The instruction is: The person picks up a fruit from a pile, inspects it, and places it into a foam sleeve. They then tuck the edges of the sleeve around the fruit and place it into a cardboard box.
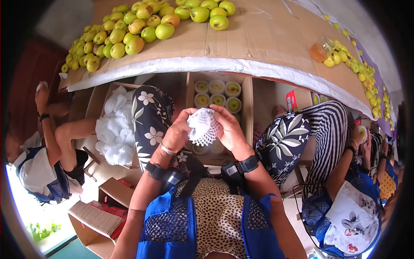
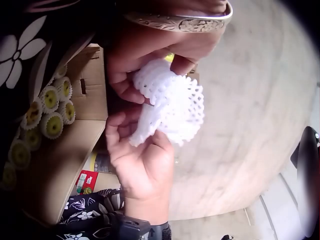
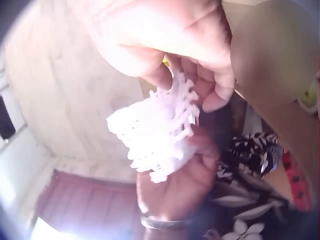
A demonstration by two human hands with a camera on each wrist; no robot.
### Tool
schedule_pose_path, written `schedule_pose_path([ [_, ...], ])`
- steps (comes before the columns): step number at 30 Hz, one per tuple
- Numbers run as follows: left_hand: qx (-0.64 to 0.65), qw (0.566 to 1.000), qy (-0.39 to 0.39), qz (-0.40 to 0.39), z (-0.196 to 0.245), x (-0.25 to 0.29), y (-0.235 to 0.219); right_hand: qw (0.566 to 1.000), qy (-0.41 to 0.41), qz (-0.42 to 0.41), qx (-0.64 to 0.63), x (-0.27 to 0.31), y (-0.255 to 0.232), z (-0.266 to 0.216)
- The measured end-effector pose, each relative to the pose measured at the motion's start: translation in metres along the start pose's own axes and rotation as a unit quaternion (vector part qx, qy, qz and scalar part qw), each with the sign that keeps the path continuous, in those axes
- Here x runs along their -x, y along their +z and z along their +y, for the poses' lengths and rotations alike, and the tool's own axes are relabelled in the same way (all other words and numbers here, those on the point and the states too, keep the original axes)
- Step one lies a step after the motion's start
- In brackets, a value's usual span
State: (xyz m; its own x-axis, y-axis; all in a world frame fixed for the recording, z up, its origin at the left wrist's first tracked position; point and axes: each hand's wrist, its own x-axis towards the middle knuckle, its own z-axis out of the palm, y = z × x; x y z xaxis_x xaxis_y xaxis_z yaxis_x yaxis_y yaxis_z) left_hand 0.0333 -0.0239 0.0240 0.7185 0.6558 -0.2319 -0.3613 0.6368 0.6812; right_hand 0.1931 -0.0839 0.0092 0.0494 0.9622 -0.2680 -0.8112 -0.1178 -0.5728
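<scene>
A white foam fruit net is held up between both hands above the lap, its lattice edge spread toward the body. My left hand, with a silver bangle at the wrist, pinches the net's left side. On the other side my right hand grips it between thumb and fingers. In the left wrist view the net looks bunched, with fingertips of both hands on its near side. A small patch of yellow-green shows past the net there. Below the hands stands a cardboard box with rows of netted apples.
Many loose apples lie on the cardboard-topped table ahead. A heap of white foam nets sits left of the knee. Another carton lies at lower left. Other people sit close on both sides.
</scene>
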Motion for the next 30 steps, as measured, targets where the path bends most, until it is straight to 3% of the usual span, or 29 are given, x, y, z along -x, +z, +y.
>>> schedule_pose_path([
  [2,0.02,1.0,-0.011,-0.005,-0.005,0.0,-0.002,0.996,0.027,-0.029,-0.077,0.002,0.001,-0.003],
  [5,-0.146,0.986,0.059,0.054,-0.013,0.0,0.008,0.997,-0.012,-0.014,-0.071,0.0,0.0,0.007],
  [6,-0.163,0.978,0.125,0.026,-0.013,-0.001,0.007,0.997,-0.036,0.006,-0.071,-0.001,0.002,0.007],
  [7,-0.309,0.933,0.182,0.042,-0.01,0.0,0.007,0.996,-0.048,0.016,-0.069,-0.003,0.0,0.007],
  [9,-0.57,0.77,0.277,0.069,-0.004,0.001,0.01,0.995,-0.073,0.04,-0.062,-0.005,-0.007,0.008],
  [10,-0.572,0.759,0.302,0.078,0.001,0.003,0.023,0.993,-0.062,0.073,-0.072,-0.004,-0.007,0.006],
  [13,-0.648,0.69,0.323,0.015,-0.005,0.0,0.011,0.997,-0.037,0.057,-0.046,-0.006,-0.015,0.008],
  [17,-0.593,0.761,0.263,0.019,-0.009,0.002,0.014,0.996,-0.049,0.056,0.039,-0.009,-0.02,0.007],
  [18,-0.593,0.784,0.176,0.047,-0.008,0.003,0.013,0.995,-0.057,0.073,0.044,-0.011,-0.02,0.003],
  [20,-0.34,0.928,0.111,0.107,-0.018,-0.002,0.003,0.987,-0.072,0.135,0.04,-0.012,-0.016,-0.006],
  [21,-0.202,0.967,0.075,0.135,-0.022,-0.004,-0.002,0.99,-0.045,0.129,0.026,-0.008,-0.016,-0.012],
  [23,-0.258,0.945,0.081,0.185,-0.023,-0.004,-0.013,0.983,-0.037,0.157,0.083,-0.006,-0.009,-0.02],
  [26,-0.266,0.928,0.126,0.227,-0.023,-0.005,-0.006,0.947,-0.093,0.119,0.285,0.0,-0.005,-0.012],
  [29,-0.377,0.903,0.118,0.167,-0.031,-0.008,-0.023,0.956,-0.056,0.06,0.283,-0.004,-0.008,0.008],
  [30,-0.397,0.896,0.138,0.145,-0.031,-0.006,-0.021,0.947,-0.092,0.058,0.302,-0.005,-0.007,0.015],
])
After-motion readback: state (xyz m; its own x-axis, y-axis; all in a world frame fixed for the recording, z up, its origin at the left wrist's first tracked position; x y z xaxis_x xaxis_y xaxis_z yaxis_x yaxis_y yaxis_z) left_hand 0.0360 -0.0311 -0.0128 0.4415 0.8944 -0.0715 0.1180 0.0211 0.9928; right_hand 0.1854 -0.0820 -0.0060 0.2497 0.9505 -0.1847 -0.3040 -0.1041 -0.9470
